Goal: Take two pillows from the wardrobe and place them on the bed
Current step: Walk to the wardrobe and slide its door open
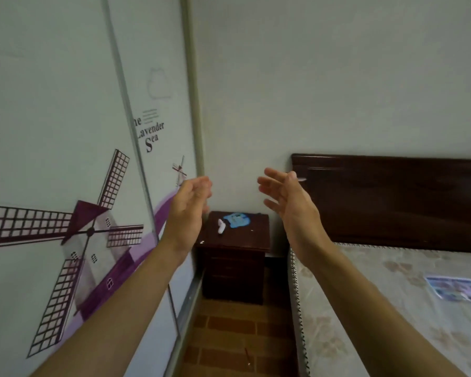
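Observation:
The wardrobe (65,131) fills the left side, its sliding doors closed and printed with purple windmills. The bed (392,295) lies at the right with a flowered mattress and a dark wooden headboard (392,200). No pillow is in view. My left hand (189,206) is raised in front of the right wardrobe door's edge, fingers relaxed, holding nothing. My right hand (288,197) is raised at the same height near the headboard's left end, fingers spread and empty. The two palms face each other.
A dark wooden nightstand (234,257) stands in the corner between wardrobe and bed, with a blue item (238,220) and a small white object (221,226) on top. A narrow strip of brick-patterned floor (242,336) runs between them. A printed sheet (454,288) lies on the mattress.

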`<state>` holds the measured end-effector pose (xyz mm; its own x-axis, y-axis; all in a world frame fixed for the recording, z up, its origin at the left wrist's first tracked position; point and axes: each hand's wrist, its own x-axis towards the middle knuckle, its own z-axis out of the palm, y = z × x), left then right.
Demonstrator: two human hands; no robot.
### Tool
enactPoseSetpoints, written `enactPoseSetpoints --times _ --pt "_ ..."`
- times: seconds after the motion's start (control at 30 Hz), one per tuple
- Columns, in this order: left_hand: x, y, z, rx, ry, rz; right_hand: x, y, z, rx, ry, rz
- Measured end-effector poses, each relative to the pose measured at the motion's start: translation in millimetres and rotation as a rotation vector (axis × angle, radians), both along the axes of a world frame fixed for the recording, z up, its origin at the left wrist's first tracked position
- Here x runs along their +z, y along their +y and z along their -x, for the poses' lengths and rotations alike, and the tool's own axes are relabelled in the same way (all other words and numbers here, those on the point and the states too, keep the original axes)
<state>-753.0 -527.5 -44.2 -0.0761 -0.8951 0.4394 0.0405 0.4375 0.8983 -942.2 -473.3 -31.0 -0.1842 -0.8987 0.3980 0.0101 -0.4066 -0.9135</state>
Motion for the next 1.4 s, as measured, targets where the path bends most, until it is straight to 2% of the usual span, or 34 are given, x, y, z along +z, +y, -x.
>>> enactPoseSetpoints --times 0.23,0.4,0.7,0.97,1.07,1.23,1.33,1.4 --pt "5.1 -28.0 -32.0 0.287 -0.009 -0.006 3.4 -84.4 -36.2 0.288 -0.017 -0.021" --pt "4.4 -5.7 -74.6 0.476 -0.024 -0.018 -2.3 -100.3 -90.9 0.477 -0.025 -0.017" --pt "18.8 97.4 -172.6 0.857 -0.064 0.006 9.1 -42.7 -230.4 0.802 -0.007 0.005" --pt "25.2 194.9 -232.3 1.085 -0.138 0.026 16.1 27.8 -319.4 0.994 0.033 0.032" --pt "24.9 223.0 -238.3 1.183 -0.254 0.019 18.0 47.1 -338.5 1.017 0.069 0.055" --pt "31.5 256.3 -248.5 1.430 -0.571 0.085 26.3 76.9 -364.4 1.064 0.175 0.153" --pt "32.2 260.9 -252.4 1.519 -0.637 0.077 29.2 89.5 -375.3 1.119 0.214 0.207" --pt "28.9 257.9 -251.1 1.514 -0.616 0.043 31.5 95.2 -381.6 1.160 0.224 0.204"
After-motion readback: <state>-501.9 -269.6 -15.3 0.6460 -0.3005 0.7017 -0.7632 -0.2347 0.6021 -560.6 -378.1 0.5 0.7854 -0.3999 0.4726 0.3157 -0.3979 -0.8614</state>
